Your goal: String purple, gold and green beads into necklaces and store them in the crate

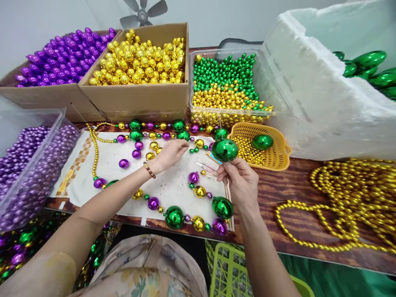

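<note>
My right hand [239,181] is closed at the underside of a large shiny green bead [225,150]. A thin needle [220,120] points up beyond it, and a fine thread trails off to the right of the wrist. My left hand [173,153], with a beaded bracelet, has its fingers pinched together over the white cloth, beside a few small green beads [194,151]; anything between the fingertips is hidden. Around both hands lies a strung garland [154,203] of purple, gold and green beads. Loose purple beads [123,163] and gold beads [150,156] lie left of my left hand.
Cardboard boxes of purple beads [66,53] and gold beads [145,62] stand behind. A clear bin [232,110] holds small green and gold beads. An orange basket [280,159], a foam box [297,82], gold bead strands [355,198] and scissors [204,166] are nearby.
</note>
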Tool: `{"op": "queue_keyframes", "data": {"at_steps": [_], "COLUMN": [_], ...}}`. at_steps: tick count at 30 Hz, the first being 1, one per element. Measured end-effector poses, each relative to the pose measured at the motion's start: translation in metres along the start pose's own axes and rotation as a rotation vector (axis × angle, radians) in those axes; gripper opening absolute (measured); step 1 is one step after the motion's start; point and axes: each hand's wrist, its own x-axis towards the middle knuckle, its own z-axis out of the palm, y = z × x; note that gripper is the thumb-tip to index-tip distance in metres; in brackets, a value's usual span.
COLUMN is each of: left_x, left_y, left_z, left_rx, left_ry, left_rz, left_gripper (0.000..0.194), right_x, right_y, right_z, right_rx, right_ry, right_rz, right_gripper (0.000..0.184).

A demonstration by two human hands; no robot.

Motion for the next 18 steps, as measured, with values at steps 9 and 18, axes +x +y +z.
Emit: {"op": "queue_keyframes", "data": {"at_steps": [9, 18], "left_x": [0.003, 0.010], "left_y": [0.019, 0.018], "left_z": [0.031, 0.034], "left_rx": [0.570, 0.613], "left_ry": [-0.189, -0.228], "left_rz": [-0.029, -0.036], "left_gripper": [0.030, 0.028], "right_x": [-0.006, -0.007], "right_y": [0.003, 0.005], "right_z": [-0.007, -0.005], "right_rx": [0.041, 0.051], "right_ry": [0.042, 0.052], "right_rz": [0.036, 0.036], "right_gripper": [0.021, 0.021]}}
